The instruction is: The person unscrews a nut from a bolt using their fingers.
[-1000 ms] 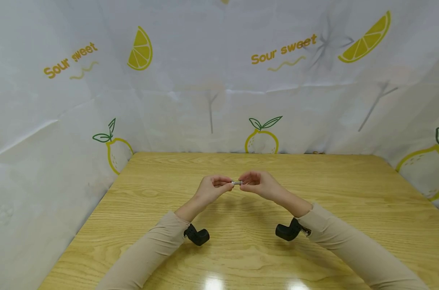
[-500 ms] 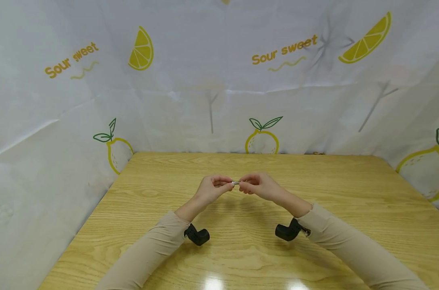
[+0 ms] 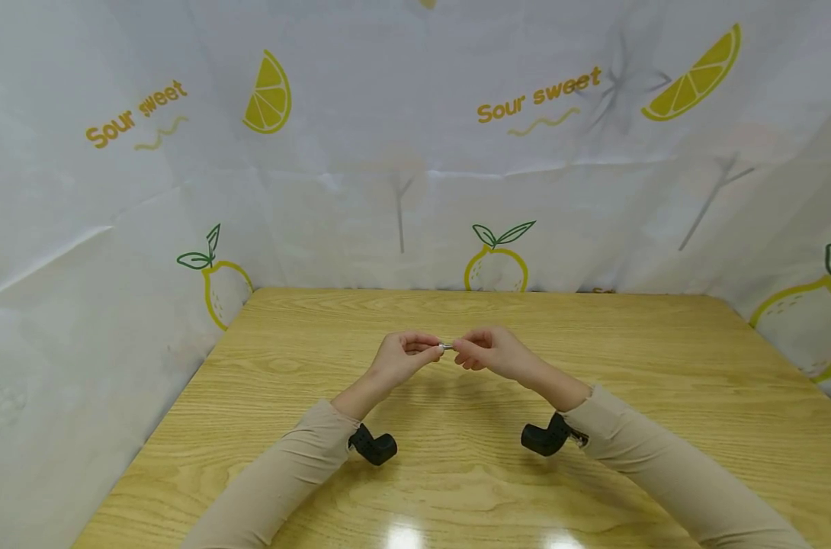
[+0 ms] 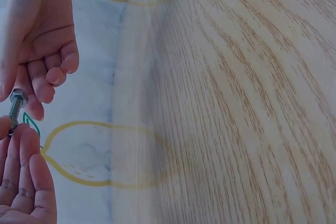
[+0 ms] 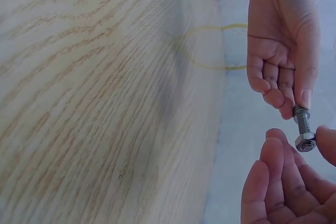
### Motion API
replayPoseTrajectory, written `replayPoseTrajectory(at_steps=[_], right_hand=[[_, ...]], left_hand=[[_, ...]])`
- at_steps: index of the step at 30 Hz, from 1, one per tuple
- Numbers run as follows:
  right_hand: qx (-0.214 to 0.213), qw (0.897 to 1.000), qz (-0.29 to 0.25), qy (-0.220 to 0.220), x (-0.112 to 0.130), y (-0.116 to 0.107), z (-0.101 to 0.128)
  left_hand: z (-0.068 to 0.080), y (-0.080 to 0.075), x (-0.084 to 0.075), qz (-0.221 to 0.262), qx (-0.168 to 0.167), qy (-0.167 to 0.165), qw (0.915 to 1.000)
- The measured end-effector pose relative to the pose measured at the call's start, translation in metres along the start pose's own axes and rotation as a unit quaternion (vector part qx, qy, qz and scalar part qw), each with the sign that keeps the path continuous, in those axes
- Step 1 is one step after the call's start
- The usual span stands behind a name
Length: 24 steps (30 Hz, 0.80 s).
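Observation:
A small silver bolt (image 5: 303, 121) with a hex nut (image 5: 305, 142) on its threaded end lies between the two hands, held above the table. My left hand (image 3: 403, 358) pinches the bolt's head end between thumb and fingertips. At the other end, my right hand (image 3: 494, 353) has its thumb and fingers around the nut, thumb at one side and fingers at the other. In the left wrist view, the bolt (image 4: 16, 109) slants between the fingertips, its nut (image 4: 19, 97) toward the right hand. The bolt's head is mostly hidden by the left fingers.
A wood-grain table (image 3: 415, 473) stretches beneath both forearms. Behind it hangs a white curtain (image 3: 347, 206) printed with lemons and lettering. Black wrist-worn devices (image 3: 376, 447) sit below each beige sleeve.
The right fingers have shifted and closed in on the nut end, covering more of it in the head view. The left hand stays in place, still pinching the bolt.

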State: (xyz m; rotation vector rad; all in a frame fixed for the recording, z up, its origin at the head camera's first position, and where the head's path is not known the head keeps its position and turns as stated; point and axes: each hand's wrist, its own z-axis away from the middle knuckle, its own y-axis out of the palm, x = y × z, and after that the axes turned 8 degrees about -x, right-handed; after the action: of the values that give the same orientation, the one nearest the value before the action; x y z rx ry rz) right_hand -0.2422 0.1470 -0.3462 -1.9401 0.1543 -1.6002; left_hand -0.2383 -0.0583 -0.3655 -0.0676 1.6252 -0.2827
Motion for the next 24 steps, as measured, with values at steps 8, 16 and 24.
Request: replayPoseTrajectory(at_steps=[8, 16, 24], right_hand=[[-0.012, 1.000, 0.000, -0.009, 0.0000, 0.0005, 0.0011], [-0.017, 1.000, -0.006, 0.006, 0.0016, 0.0002, 0.0014], [-0.013, 1.000, -0.006, 0.005, 0.0020, -0.0003, 0.0010]], left_hand=[[0.0001, -0.0004, -0.0001, -0.006, 0.000, 0.005, 1.0000], [0.0008, 0.0000, -0.0002, -0.004, 0.001, 0.002, 1.0000], [0.0007, 0.0004, 0.0005, -0.001, 0.000, 0.002, 1.0000]])
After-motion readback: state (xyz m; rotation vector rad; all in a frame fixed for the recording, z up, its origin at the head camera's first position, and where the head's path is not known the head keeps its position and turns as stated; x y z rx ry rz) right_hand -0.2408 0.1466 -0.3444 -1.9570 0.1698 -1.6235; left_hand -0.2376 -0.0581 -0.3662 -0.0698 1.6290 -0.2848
